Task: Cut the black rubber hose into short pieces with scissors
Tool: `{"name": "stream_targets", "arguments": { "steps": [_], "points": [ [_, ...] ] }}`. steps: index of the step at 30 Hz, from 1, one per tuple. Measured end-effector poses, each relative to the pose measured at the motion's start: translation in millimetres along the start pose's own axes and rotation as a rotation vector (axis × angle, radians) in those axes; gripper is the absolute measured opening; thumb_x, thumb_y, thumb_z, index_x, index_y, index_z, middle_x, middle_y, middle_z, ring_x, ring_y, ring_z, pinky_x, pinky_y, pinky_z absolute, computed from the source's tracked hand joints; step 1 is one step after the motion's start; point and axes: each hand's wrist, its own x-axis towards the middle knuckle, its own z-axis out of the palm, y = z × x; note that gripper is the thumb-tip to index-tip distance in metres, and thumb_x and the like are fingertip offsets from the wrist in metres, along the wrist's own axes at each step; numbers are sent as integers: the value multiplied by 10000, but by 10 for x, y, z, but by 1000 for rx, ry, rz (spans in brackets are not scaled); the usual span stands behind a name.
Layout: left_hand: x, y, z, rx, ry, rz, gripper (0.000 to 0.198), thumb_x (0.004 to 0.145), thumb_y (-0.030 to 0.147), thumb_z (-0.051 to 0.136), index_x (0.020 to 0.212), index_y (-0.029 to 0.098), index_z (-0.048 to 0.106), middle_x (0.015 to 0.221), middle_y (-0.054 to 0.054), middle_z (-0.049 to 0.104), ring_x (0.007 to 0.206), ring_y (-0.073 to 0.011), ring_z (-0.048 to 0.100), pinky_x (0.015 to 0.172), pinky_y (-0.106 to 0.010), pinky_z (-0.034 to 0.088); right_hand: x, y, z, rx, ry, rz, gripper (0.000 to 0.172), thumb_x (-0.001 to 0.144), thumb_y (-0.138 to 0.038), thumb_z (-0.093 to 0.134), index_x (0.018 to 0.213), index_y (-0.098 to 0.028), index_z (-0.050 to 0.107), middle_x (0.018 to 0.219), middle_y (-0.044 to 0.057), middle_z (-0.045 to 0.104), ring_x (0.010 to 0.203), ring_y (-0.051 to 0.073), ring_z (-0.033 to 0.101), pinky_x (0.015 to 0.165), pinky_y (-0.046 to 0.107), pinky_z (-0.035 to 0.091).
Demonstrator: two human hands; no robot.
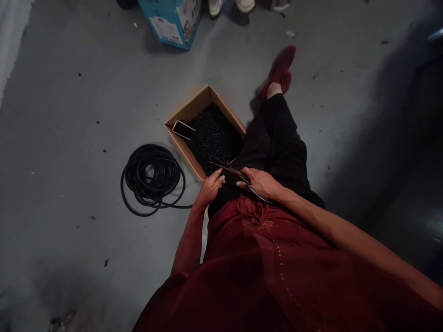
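R hand closed round scissors; L hand fingers half-curled beside them, grip unclear. Black tubing coil left of cardboard box of black bits.

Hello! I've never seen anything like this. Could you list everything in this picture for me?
cardboard box: one, tan, open, on the floor by the person's legs
small pieces: many, black, heaped in the box
flat rectangular object: one, black with a tan edge, on the pieces
tubing coil: one, black, on the floor left of the box
printed carton: one, blue and white, at the top edge
shoes: two, white, beside the carton
floor: one, grey, dark-flecked
scissors: one pair, dark, across the lap
right hand: one, on the scissors
left hand: one, beside the scissors
top: one, red, on the person
trousers: one pair, black, on the person
slippers: red, on the person's foot, overlapping
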Motion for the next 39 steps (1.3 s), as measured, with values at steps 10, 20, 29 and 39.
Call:
{"name": "stream_targets", "arguments": {
  "steps": [10, 20, 29, 39],
  "points": [
    [25, -48, 57, -161, -18, -23, 297, 888, 306, 437, 1077, 145, 600, 738, 2, 556, 618, -87, 457, 639, -207, 407, 24, 15, 22, -32, -26, 27, 385, 911, -535, 389, 1072, -201, 493, 1042, 107, 642, 923, 237, 616, 727, 276, 393],
    [-8, 6, 73, -308, -15, -78, 267, 883, 370, 445, 759, 155, 543, 627, 29, 477, 582, -81, 420, 614, -207, 370, 21, -12, 12, -54, -64, 48, 394, 913, -546, 367, 1069, -206, 491, 1059, 114, 651, 921, 247, 621, 703, 285, 393],
    [39, -114, 86, -241, -18, -80, 277, 896, 361, 425, 859, 144, 591, 685, 17, 548, 593, -73, 458, 613, -196, 399, 40, -5, 14, -59, -72, 55, 440, 906, -574, 357, 1104, -206, 494, 1085, 122, 632, 953, 258, 615, 736, 298, 407],
    [93, -183, 149, 115, 261, 8, 278, 869, 273, 550, 1094, 158, 665, 1084, -78, 679, 988, -175, 614, 904, -292, 454, 19, -12, 10, -45, -75, 72, 508, 894, -603, 361, 1164, -189, 478, 1084, 137, 604, 962, 255, 601, 777, 307, 418]
  ]
}}
